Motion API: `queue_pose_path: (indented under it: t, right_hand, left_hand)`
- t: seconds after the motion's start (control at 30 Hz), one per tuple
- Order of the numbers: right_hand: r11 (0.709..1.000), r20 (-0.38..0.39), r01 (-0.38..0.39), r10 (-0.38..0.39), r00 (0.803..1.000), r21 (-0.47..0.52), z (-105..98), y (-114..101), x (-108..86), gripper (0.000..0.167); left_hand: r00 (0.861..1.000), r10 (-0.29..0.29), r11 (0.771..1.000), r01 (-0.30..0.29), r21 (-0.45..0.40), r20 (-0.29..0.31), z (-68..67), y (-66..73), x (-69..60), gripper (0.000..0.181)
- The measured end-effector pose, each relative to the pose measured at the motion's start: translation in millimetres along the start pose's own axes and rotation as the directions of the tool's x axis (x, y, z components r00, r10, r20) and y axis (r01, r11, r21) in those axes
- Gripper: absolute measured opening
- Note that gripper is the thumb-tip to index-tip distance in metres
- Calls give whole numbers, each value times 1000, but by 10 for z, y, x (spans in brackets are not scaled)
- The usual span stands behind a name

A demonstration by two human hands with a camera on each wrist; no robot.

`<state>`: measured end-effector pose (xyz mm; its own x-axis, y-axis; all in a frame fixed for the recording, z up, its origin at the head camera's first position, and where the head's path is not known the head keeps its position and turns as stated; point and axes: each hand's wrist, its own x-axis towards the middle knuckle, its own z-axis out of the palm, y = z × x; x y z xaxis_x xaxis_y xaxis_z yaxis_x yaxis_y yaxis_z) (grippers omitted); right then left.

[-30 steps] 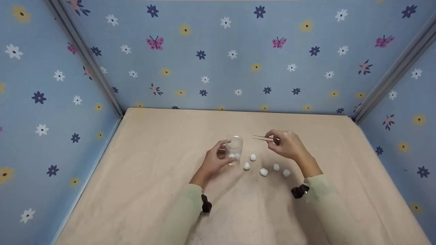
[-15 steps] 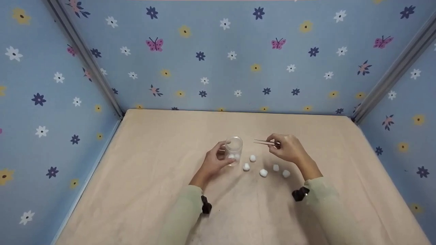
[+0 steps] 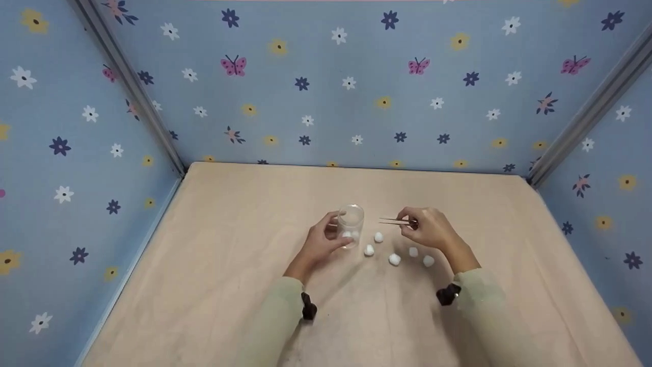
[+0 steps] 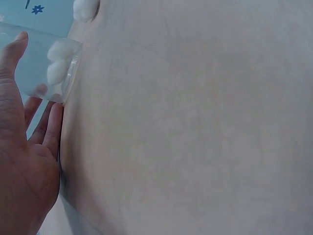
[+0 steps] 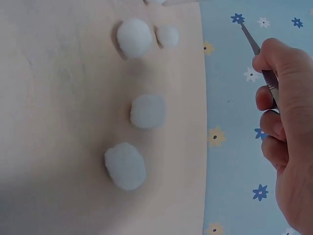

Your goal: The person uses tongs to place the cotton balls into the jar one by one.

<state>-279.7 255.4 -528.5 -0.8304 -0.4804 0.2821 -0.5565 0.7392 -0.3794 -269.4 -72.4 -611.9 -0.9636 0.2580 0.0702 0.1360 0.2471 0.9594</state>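
Silvery metal caught my eye first: slim tweezers (image 5: pixel 251 40), pinched by the thumb and fingers of the right hand (image 3: pixel 432 228). That grip was closed on the shank; the tips pointed left, slightly apart, with nothing visible between them.

To the left, the left hand (image 3: pixel 322 240) had its grip curled round the lower part of a clear cup (image 3: pixel 351 215), mouth upward, seemingly standing on the worktop (image 3: pixel 229 239). It looked like thin plastic, light and a little slick, easily tipped, so the low hold round its side seemed sensible to me. At least two white balls (image 4: pixel 61 50) showed through its wall, at the bottom.

Five loose balls (image 3: pixel 394 259) lay on the worktop between the hands and to the near side of the tweezers, the two leftmost just beside the cup. They were matt, fluffy-looking and not quite round, like cotton. I would have called them almost weightless, soft and hardly fragile: a gentle pinch across the middle ought to hold, while a hard one would dent them.

Beyond the far edge rose a blue flowered wall (image 3: pixel 326 61).
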Motion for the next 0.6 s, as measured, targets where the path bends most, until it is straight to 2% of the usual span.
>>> queue_pose_path:
  t: [0.27, 0.6]
  right_hand:
    - [999, 50, 9, -7, 999, -30, 68, 6, -4, 15]
    - [998, 100, -33, 38, 994, -53, 169, 35, -53, 15]
  left_hand:
    - [1000, -1, 1000, 1, -5, -2, 1, -11, 9, 71]
    - [999, -32, 999, 32, -6, -1, 5, 3, -1, 72]
